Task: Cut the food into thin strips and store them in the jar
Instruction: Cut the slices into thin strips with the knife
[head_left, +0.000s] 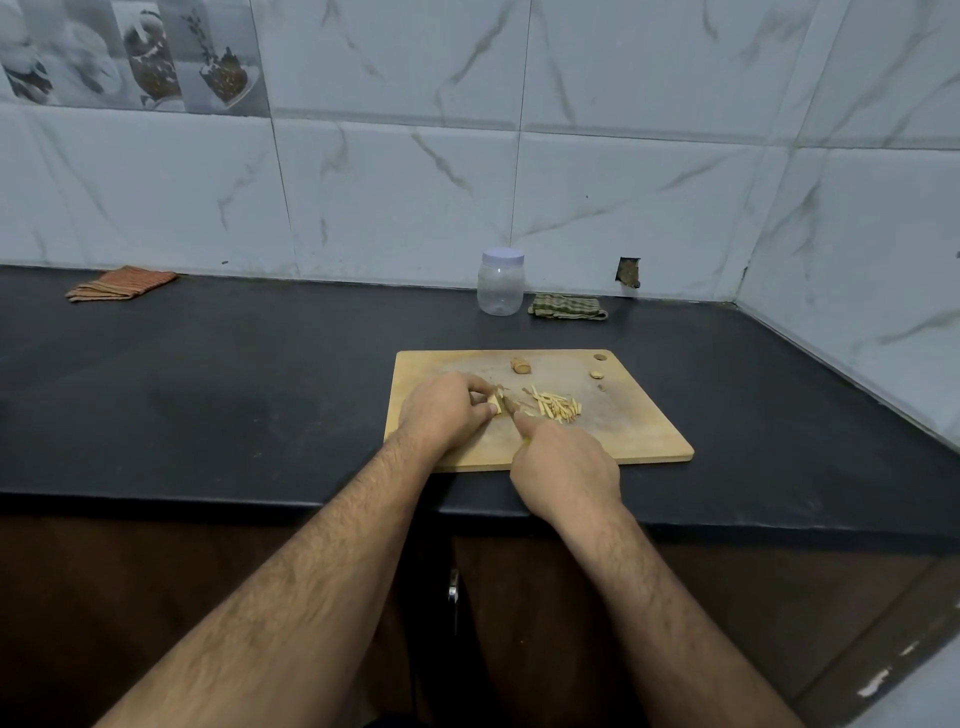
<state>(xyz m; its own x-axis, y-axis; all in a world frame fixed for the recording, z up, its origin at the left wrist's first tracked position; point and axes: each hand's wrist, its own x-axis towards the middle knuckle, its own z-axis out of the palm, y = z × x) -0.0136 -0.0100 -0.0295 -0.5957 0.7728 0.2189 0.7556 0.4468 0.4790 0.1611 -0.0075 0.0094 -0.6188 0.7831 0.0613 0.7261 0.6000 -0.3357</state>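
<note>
fingertips of the left hand (445, 410) pinch the pale food piece (493, 404) right against the knife (511, 407) that the right hand (563, 467) grips, so a slip could nick them; cut strips (556, 406) lie just beyond, the lidded jar (500, 283) well apart.

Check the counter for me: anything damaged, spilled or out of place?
One thing: a chipped hole in the wall tile just above the counter, right of the jar, showing brown behind. Otherwise nothing stands out. The cut strips lie in a pile on the cutting board, none off it.
</note>
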